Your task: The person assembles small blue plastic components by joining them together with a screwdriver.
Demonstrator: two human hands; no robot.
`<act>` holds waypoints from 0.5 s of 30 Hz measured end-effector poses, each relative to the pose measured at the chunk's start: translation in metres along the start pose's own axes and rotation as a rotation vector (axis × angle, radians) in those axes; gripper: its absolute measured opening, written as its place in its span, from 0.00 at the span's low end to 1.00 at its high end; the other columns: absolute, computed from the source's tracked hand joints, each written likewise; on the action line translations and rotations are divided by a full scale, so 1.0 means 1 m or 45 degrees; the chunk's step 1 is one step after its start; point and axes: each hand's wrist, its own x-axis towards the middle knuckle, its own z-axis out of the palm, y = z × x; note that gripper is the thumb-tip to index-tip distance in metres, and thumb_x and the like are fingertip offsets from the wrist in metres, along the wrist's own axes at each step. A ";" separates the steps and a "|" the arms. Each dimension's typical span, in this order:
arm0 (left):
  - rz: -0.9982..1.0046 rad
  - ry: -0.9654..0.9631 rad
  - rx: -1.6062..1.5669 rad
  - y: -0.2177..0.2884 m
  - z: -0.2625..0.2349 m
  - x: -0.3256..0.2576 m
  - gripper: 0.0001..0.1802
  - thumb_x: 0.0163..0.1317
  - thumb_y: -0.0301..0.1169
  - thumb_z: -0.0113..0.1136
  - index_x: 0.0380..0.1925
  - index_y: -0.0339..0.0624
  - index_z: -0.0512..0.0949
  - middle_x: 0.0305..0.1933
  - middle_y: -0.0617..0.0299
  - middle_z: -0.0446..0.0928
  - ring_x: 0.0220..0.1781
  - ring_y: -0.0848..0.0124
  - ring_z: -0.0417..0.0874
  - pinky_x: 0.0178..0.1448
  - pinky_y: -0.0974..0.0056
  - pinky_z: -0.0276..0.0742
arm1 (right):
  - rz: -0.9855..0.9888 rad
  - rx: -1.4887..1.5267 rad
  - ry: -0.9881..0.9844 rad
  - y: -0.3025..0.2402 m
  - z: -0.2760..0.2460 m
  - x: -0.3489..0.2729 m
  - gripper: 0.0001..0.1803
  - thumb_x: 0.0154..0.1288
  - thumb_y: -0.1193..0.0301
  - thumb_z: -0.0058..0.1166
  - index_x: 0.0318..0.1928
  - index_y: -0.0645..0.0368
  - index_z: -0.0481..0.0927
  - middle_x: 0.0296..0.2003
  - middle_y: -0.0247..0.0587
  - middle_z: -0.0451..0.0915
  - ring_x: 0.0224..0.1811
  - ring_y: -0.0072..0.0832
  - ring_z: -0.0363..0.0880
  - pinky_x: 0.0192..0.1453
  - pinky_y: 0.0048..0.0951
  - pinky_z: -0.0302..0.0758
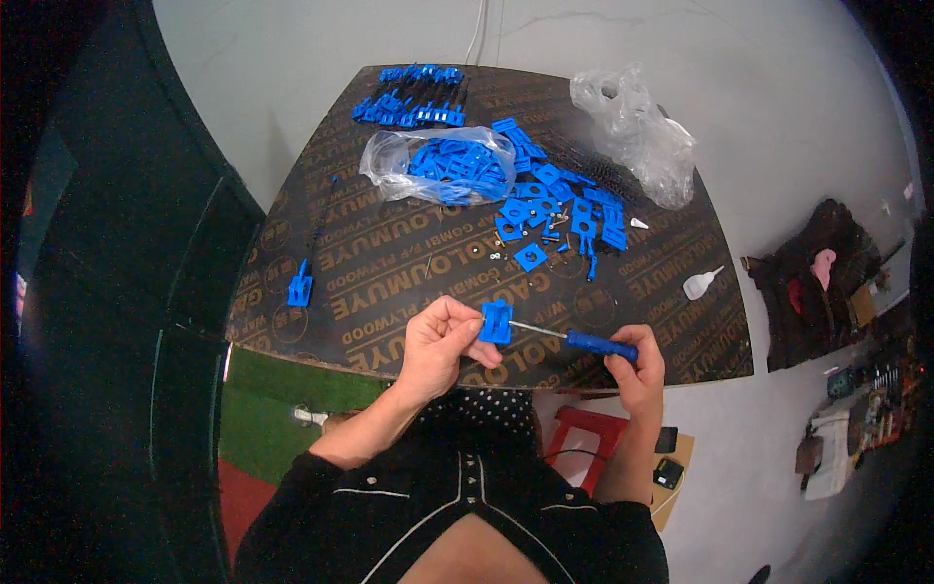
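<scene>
Over the near edge of the table, my left hand (443, 341) pinches a small blue plastic part (495, 322) between thumb and fingers. My right hand (637, 368) is closed round the blue handle of a screwdriver (600, 345). Its metal shaft runs leftward, and the tip meets the right side of the blue part; the exact point of contact is too small to make out. On the table to the left lies a similar blue piece (300, 286) with a pointed end.
A clear bag of blue parts (457, 167) lies mid-table, beside loose blue plates (530, 257) and small screws. Behind it are rows of blue-and-black assemblies (409, 97). A crumpled plastic bag (642, 136) and a white squeeze bottle (700, 283) are at the right. A red stool (589, 438) stands below.
</scene>
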 end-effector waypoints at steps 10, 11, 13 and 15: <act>-0.004 0.011 0.059 0.000 0.001 -0.001 0.01 0.64 0.20 0.49 0.34 0.32 0.69 0.31 0.49 0.78 0.27 0.64 0.83 0.30 0.65 0.83 | -0.009 -0.016 0.007 0.005 -0.004 0.000 0.13 0.54 0.67 0.53 0.38 0.61 0.74 0.29 0.34 0.73 0.29 0.20 0.69 0.34 0.22 0.67; -0.005 0.010 0.059 0.000 0.002 -0.001 0.01 0.64 0.20 0.49 0.34 0.32 0.69 0.31 0.49 0.78 0.27 0.64 0.83 0.30 0.65 0.83 | -0.009 -0.016 0.007 0.005 -0.004 0.001 0.13 0.54 0.67 0.53 0.38 0.61 0.74 0.29 0.34 0.73 0.29 0.20 0.69 0.34 0.22 0.67; -0.012 0.018 0.063 0.001 0.002 -0.001 0.01 0.64 0.20 0.49 0.34 0.32 0.69 0.30 0.50 0.78 0.27 0.64 0.83 0.30 0.65 0.83 | -0.007 -0.004 0.014 0.005 -0.004 0.001 0.12 0.55 0.67 0.52 0.37 0.62 0.75 0.29 0.34 0.73 0.30 0.19 0.69 0.35 0.20 0.66; -0.009 0.015 0.087 0.001 0.003 -0.001 0.02 0.64 0.20 0.49 0.34 0.32 0.69 0.30 0.50 0.78 0.27 0.64 0.83 0.30 0.65 0.84 | 0.002 0.030 0.022 0.008 -0.002 0.000 0.12 0.55 0.67 0.52 0.39 0.61 0.74 0.30 0.34 0.73 0.31 0.19 0.69 0.36 0.20 0.66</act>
